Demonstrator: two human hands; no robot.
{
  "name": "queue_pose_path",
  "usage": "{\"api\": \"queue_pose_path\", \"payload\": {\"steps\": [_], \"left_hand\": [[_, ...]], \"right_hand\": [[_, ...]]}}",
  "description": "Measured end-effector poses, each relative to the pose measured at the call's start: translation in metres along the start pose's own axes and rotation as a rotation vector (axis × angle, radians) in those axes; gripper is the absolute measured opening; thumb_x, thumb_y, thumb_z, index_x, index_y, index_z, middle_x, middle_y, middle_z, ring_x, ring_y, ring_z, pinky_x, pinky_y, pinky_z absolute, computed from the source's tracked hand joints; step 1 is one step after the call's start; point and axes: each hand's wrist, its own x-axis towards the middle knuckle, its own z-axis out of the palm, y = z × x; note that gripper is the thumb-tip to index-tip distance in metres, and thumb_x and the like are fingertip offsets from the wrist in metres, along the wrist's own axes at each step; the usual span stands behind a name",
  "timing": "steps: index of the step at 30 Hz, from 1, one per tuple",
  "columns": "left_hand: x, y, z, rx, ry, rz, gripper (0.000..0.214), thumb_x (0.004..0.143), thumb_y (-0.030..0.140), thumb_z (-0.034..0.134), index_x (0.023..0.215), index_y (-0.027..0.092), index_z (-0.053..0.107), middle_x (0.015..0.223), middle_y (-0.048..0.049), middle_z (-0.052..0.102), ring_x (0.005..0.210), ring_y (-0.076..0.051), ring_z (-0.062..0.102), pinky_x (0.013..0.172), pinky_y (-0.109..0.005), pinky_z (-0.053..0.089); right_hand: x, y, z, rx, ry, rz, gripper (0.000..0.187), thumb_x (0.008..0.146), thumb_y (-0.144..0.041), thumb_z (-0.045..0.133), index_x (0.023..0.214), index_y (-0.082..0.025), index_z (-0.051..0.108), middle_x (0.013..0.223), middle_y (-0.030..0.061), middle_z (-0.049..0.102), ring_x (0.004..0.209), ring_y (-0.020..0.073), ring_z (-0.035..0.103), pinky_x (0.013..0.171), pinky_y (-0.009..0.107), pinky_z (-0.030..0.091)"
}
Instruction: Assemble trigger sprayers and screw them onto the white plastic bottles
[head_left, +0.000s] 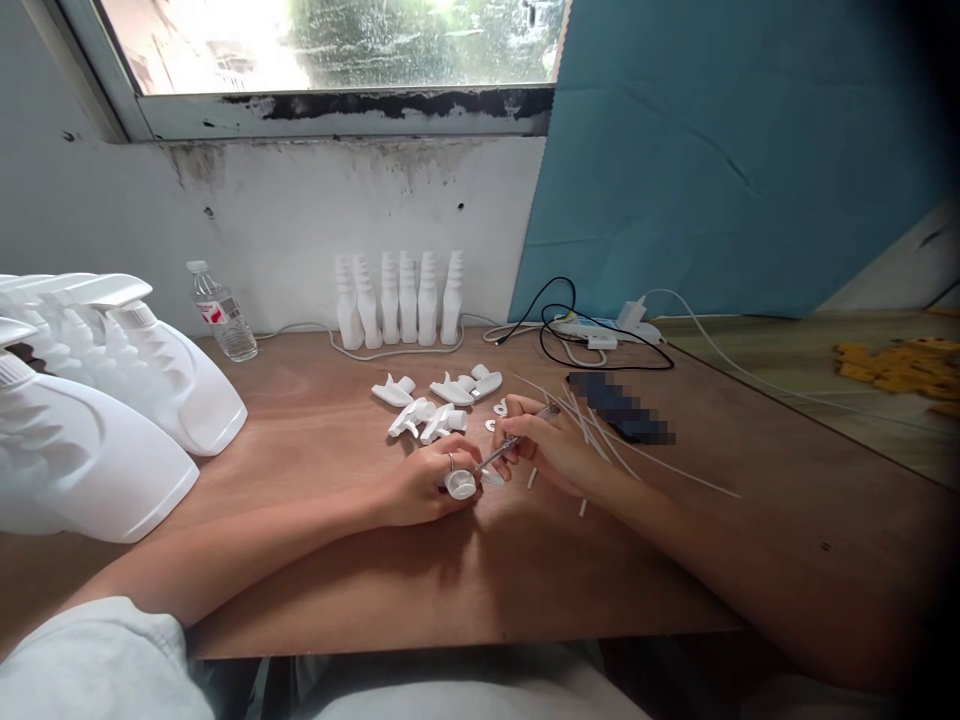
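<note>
My left hand (pixel 424 488) rests on the wooden table (pixel 315 560) with its fingers curled round a small white spray cap (pixel 460 484). My right hand (pixel 547 445) pinches a thin metal tool (pixel 504 447) whose tip points into that cap. Both hands meet at the middle of the table. Just beyond them lie several loose white trigger sprayer heads (pixel 439 400). Thin white dip tubes (pixel 600 435) lie scattered to the right of my right hand, and two short cut pieces (pixel 532 478) lie near my wrist.
Large white spray bottles (pixel 112 400) lie at the left edge. A row of small white bottles (pixel 401 300) stands by the wall, a water bottle (pixel 223 312) to its left. A power strip with cables (pixel 600 330) and a dark blurred object (pixel 619 408) lie at the right.
</note>
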Motion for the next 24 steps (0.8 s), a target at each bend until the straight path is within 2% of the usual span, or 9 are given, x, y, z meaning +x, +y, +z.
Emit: {"api": "queue_pose_path", "payload": {"steps": [5,9,12,16,21,24], "left_hand": [[0.0,-0.004,0.001,0.022,0.072,-0.03,0.01,0.083,0.025,0.066,0.09,0.018,0.064,0.112,-0.0082,0.059,0.097,-0.018,0.06,0.088,-0.03,0.049],[0.0,-0.002,0.001,0.096,0.101,-0.023,0.004,0.084,0.021,0.063,0.087,0.019,0.062,0.115,-0.0071,0.057,0.096,-0.016,0.06,0.086,-0.028,0.049],[-0.001,0.001,0.001,0.128,0.155,-0.005,0.003,0.085,0.021,0.061,0.088,0.019,0.061,0.116,-0.0071,0.057,0.095,-0.016,0.061,0.085,-0.029,0.05],[-0.001,0.0,-0.003,0.216,0.312,0.055,0.005,0.085,0.023,0.062,0.09,0.02,0.06,0.117,-0.008,0.056,0.097,-0.018,0.06,0.087,-0.032,0.051],[-0.002,-0.013,-0.024,0.307,0.5,0.114,0.013,0.084,0.027,0.066,0.092,0.02,0.058,0.119,-0.0097,0.051,0.103,-0.019,0.059,0.09,-0.034,0.05],[-0.004,-0.027,-0.044,0.393,0.551,0.069,0.019,0.085,0.034,0.065,0.093,0.019,0.056,0.118,-0.0109,0.051,0.11,-0.022,0.056,0.095,-0.037,0.048]], "right_hand": [[0.0,0.0,-0.001,0.014,0.032,0.005,0.029,0.084,-0.019,0.056,0.064,-0.019,0.035,0.055,-0.0029,0.059,0.045,0.0119,0.055,0.045,0.024,0.043],[-0.002,-0.001,-0.001,-0.066,0.04,-0.024,0.03,0.083,-0.018,0.057,0.062,-0.019,0.036,0.053,-0.0034,0.057,0.042,0.0108,0.054,0.042,0.023,0.042],[-0.006,-0.002,0.0,-0.153,-0.028,-0.046,0.03,0.083,-0.022,0.058,0.062,-0.019,0.037,0.052,-0.0033,0.056,0.04,0.0102,0.052,0.039,0.022,0.039],[-0.013,-0.001,0.005,-0.192,-0.192,0.017,0.032,0.084,-0.027,0.06,0.062,-0.019,0.038,0.051,-0.0034,0.054,0.04,0.0101,0.051,0.039,0.021,0.037],[-0.017,-0.002,0.003,-0.341,-0.33,0.056,0.03,0.083,-0.022,0.055,0.061,-0.02,0.034,0.051,-0.0042,0.05,0.04,0.0098,0.049,0.041,0.021,0.033],[-0.013,-0.008,-0.006,-0.485,-0.254,-0.003,0.026,0.08,-0.02,0.052,0.06,-0.02,0.036,0.05,-0.0046,0.048,0.041,0.0088,0.046,0.042,0.021,0.031]]}}
